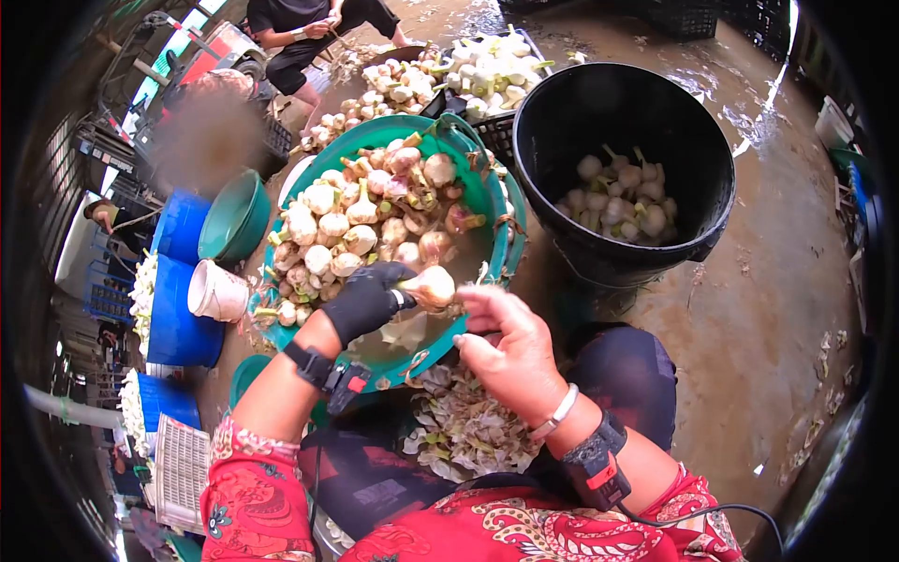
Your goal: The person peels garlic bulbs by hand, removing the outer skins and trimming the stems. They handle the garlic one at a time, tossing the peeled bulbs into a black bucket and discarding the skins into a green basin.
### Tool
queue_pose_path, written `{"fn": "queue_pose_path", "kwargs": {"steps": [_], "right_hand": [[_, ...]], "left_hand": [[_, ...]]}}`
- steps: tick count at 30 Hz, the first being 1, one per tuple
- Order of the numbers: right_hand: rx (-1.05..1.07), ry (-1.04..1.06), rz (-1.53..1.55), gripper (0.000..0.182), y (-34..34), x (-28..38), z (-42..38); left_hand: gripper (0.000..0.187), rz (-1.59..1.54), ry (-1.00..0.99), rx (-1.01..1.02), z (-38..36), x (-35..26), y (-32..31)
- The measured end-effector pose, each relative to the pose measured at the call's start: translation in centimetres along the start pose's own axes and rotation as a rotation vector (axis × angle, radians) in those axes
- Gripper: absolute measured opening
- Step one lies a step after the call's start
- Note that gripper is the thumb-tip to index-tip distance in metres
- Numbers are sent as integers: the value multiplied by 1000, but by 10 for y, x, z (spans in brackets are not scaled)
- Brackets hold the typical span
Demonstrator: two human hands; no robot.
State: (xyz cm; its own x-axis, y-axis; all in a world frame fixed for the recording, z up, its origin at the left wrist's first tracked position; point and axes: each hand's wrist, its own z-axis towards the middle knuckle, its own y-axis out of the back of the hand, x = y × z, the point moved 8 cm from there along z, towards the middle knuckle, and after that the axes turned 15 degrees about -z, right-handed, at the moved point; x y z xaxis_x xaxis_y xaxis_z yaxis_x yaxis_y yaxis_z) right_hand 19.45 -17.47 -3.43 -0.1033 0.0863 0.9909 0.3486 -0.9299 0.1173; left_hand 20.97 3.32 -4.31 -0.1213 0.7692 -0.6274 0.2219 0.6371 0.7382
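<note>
In the head view my left hand point(368, 302), in a black glove with bare fingertips, is closed on a garlic bulb point(434, 287) by its stem end. The bulb is pale with brownish skin and points to the right. My right hand point(510, 347) is bare, its thumb and fingers apart, with the fingertips right at the bulb's far side. Both hands are over the near part of a green tub point(499, 201), which holds a heap of unpeeled garlic bulbs point(361, 211). A pile of papery garlic skins point(473, 421) lies below my hands.
A black bucket point(538, 150) with peeled white bulbs point(623, 201) stands at the right. More garlic point(492, 70) is heaped behind the tub. Blue tubs point(183, 314), a green basin point(239, 215) and a white bucket point(217, 290) stand left. Another person point(318, 28) sits at the back.
</note>
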Motion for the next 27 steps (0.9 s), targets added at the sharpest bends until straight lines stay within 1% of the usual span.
{"fn": "queue_pose_path", "kwargs": {"steps": [1,2,4,5,6,8,9,11,12,14,15,16,18,19,22,23,24,26,27], "right_hand": [[43,-15,-1,56,-1,3,0],[64,18,-42,68,-4,3,-1],[217,-156,272,77,-21,-2,-5],[413,-291,569,81,-35,-1,-12],[528,-398,667,77,-48,-9,-17],[551,-335,554,71,-55,-12,-23],[557,-342,549,71,-61,-13,-29],[344,-132,372,61,-55,-5,-27],[362,-135,368,61,-62,-6,-31],[478,-160,419,55,-76,-7,-36],[470,-199,509,47,-76,-2,-39],[454,-230,541,35,-76,-3,-39],[429,-226,451,23,-73,-18,-36],[386,-223,448,16,-71,-21,-35],[376,-187,396,20,-73,-10,-38],[415,-152,466,24,-77,-1,-43],[397,-75,470,21,-82,2,-45],[324,3,295,18,-83,-1,-46],[323,0,293,18,-83,0,-47]], "left_hand": [[37,-158,95,-14,-20,-12,7],[36,-319,187,-31,-38,-16,9],[39,-740,178,-51,-73,-7,-7],[40,-932,218,-65,-90,-13,-18],[42,-1013,222,-93,-104,-18,-28],[47,-939,173,-203,-124,-20,-38],[47,-947,178,-207,-132,-23,-44],[56,-1236,88,-360,-147,-35,-44],[56,-1244,93,-377,-151,-36,-51],[63,-1037,-100,-458,-159,-47,-47],[66,-1123,-91,-465,-160,-36,-48],[66,-1126,-89,-475,-166,-34,-46],[66,-1563,-37,-403,-171,-33,-53],[67,-1553,-65,-428,-175,-32,-52],[67,-1618,-74,-409,-180,-27,-53],[67,-1623,-74,-409,-180,-27,-55],[67,-1612,-76,-428,-180,-26,-55],[67,-1603,-74,-445,-179,-24,-56],[67,-1570,-97,-465,-179,-24,-55]]}}
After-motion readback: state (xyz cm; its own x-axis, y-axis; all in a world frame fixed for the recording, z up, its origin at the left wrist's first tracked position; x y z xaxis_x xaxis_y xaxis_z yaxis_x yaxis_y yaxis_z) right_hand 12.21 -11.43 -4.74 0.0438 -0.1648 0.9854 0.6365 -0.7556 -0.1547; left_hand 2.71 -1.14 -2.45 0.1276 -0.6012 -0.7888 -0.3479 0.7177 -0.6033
